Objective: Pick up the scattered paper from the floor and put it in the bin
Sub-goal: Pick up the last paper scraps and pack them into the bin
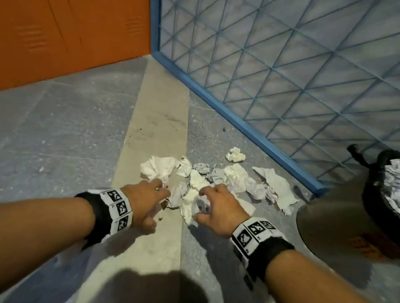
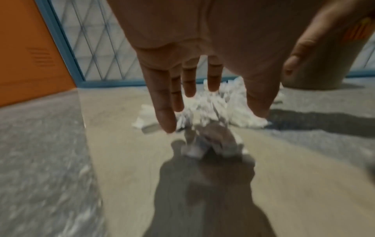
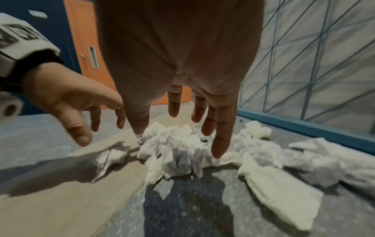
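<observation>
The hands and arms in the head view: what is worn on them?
Both forearms are bare, without sleeves. Each wrist carries a black strap with a white band of square black-and-white code markers, behind the left hand and the right hand. No gloves or rings show.

Lighting: dim, indoor, from above and behind. Hard shadows fell forward on the floor (image 1: 55,143). Wrist views: motion-blurred, noisy, palms dark, paper (image 3: 178,154) soft. Head view: edges bowed, corners smeared.
</observation>
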A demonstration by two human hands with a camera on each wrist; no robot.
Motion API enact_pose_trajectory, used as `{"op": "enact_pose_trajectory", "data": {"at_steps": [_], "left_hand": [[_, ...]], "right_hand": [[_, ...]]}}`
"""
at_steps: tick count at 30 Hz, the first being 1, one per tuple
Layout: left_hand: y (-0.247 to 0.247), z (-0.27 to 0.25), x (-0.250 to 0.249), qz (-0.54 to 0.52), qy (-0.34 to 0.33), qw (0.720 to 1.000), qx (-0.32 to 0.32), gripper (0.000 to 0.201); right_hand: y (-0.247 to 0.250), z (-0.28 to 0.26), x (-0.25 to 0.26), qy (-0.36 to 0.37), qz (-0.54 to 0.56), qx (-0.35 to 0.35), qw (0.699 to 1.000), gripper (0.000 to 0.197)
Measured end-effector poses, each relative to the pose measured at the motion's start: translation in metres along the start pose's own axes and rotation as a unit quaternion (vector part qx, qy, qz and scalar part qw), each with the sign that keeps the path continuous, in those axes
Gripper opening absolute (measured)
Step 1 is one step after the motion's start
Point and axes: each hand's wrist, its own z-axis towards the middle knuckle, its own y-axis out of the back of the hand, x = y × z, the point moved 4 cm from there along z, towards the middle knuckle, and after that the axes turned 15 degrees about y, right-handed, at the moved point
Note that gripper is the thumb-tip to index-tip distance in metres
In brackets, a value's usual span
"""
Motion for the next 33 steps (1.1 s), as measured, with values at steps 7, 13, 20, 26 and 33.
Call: {"op": "enact_pose_trajectory", "data": {"at_steps": [7, 13, 20, 26, 33], "left_hand": [[-0.025, 0.039, -0.013, -0.023, -0.050, 0.998, -0.029, 0.101], [-0.033, 0.045, -0.025, 0.043, -0.099, 0.994, 0.015, 0.059], [0.025, 0.023, -0.014, 0.021, -0.130, 0.991, 0.021, 0.041], [0.118, -0.013, -0.012, -0.055, -0.159, 0.986, -0.007, 0.047], [0.231, -0.041, -0.105, -0.231, -0.240, 0.935, -0.118, 0.043]], "right_hand": [[-0.062, 0.042, -0.002, -0.116, 0.000, 0.035, 0.993, 0.048], [-0.076, 0.016, 0.003, -0.065, 0.021, 0.005, 0.998, 0.023], [-0.017, -0.034, 0.012, 0.034, 0.060, 0.033, 0.997, 0.013], [0.092, -0.100, 0.011, 0.028, 0.025, -0.030, 0.999, 0.033], [0.212, -0.171, -0.024, -0.044, -0.055, -0.183, 0.981, 0.046]]}}
